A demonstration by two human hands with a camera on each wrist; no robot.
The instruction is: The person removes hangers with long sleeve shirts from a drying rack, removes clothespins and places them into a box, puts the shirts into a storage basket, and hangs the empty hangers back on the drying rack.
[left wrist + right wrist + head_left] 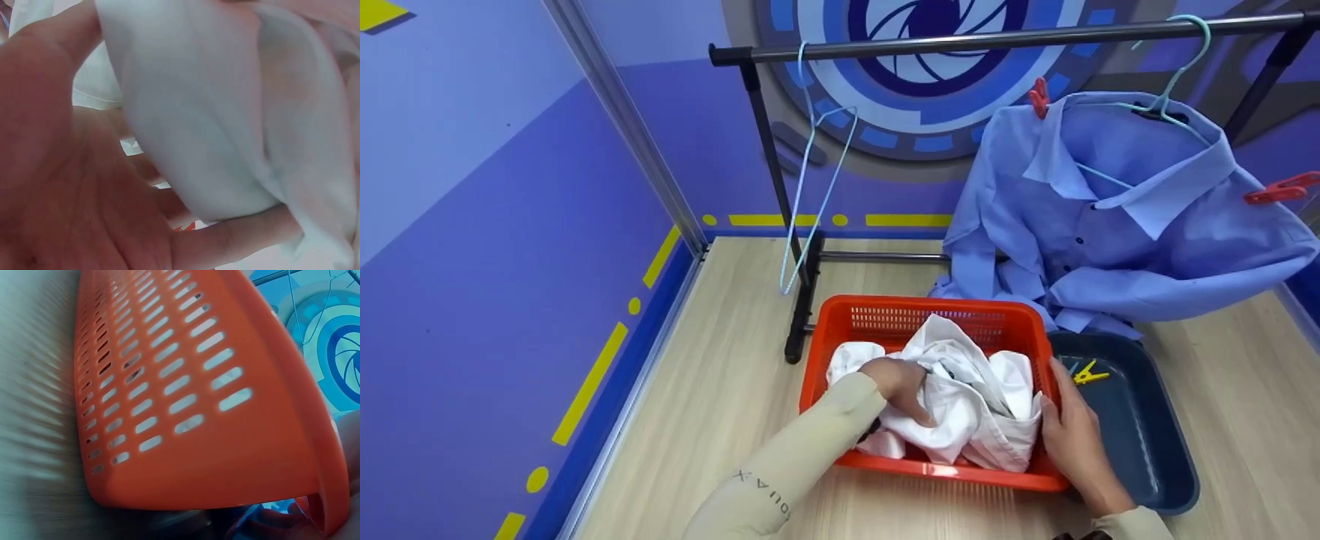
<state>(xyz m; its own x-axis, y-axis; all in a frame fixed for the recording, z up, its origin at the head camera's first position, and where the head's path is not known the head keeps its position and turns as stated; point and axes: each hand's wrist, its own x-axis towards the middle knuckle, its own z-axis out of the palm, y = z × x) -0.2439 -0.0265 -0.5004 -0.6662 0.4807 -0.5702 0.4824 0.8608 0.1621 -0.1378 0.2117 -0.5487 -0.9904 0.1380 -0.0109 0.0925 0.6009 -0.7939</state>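
Cloth (960, 416), white and crumpled, sits right under the left hand (900, 384), bunched inside a red basket (930, 301)! Look at that left hand: fingers spread and fairly straight, thumb well apart from them, white folds lying across the palm side, no tight grip showing. Over on the other side, the right hand (1072, 431) has its fingers curled at the basket's near rim, steadying it, by my reading.

How will this stuff play? Light, I'd say, soft and floppy, maybe a touch slippery, nothing fragile about it. Best hold looks to be the raised peak just beyond the left hand (a tempting corner, that one), pinched through several layers so loose folds don't trail.

And the looks: plain white, deep soft creases, what seems a seamed edge close to the right hand, a small dark patch among the folds just beside the left hand's fingers. One piece or several? From this tangle, I can't tell.
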